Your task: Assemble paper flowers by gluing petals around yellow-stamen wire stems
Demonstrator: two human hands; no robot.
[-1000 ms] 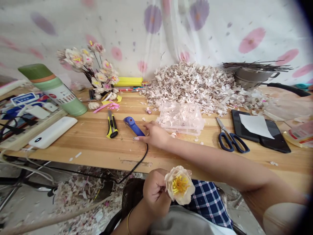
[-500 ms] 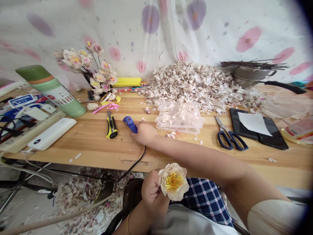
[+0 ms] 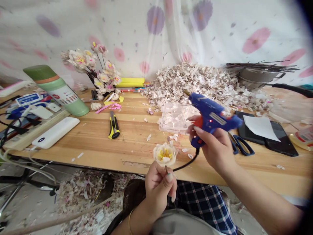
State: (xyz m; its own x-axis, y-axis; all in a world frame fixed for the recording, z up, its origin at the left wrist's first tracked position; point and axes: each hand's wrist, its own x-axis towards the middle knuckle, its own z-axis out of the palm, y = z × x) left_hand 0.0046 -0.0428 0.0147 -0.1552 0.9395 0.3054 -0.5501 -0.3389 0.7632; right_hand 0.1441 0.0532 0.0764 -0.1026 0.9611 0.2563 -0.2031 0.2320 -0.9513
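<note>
My left hand point(image 3: 160, 186) pinches the stem of an artificial flower point(image 3: 164, 154) with cream petals and a yellow centre, held upright near the table's front edge. In my right hand point(image 3: 217, 148) is a blue hot glue gun point(image 3: 211, 112), fingers wrapped round its handle by the orange trigger. A small red light glows on its side. The nozzle points up and left, apart from the flower, and a black cord runs down from the handle. Behind the gun sits a clear plastic compartment box point(image 3: 168, 122) with pale petals in it.
A big heap of pale petal pieces point(image 3: 190, 78) lies at the back. Left stand finished flowers point(image 3: 107, 73), a green bottle point(image 3: 66, 94), a power bank point(image 3: 56, 132) and a yellow-black utility knife point(image 3: 113, 125). Right are scissors point(image 3: 242, 145), a black phone point(image 3: 281, 140) and a pan point(image 3: 254, 76).
My right hand has lifted the glue gun off the table and carried it to the right. My left hand has raised the flower and turned it upright.
</note>
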